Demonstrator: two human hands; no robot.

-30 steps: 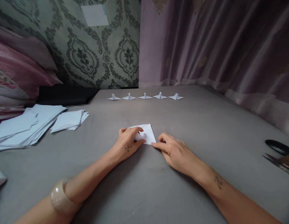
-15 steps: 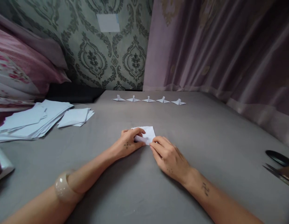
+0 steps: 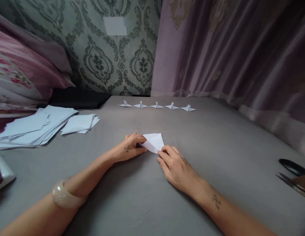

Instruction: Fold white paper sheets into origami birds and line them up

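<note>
A small white sheet of paper (image 3: 154,140) lies on the grey table in front of me, its near left edge lifted and partly folded over. My left hand (image 3: 134,145) is closed on the left corner of the paper, thumb below and fingers above. At the near right corner, my right hand (image 3: 175,164) pinches the paper with thumb and fingertips. The fingers of the left hand hide that corner of the sheet.
Several folded white paper figures (image 3: 156,105) stand in a row at the back. Stacked paper sheets (image 3: 48,123) and a smaller stack (image 3: 78,124) lie to the left. Scissors (image 3: 294,185) and a black oval object (image 3: 294,166) are at the right edge of view.
My left hand has slid left along the paper to its left corner, and more of the sheet shows. My right hand has barely moved.
</note>
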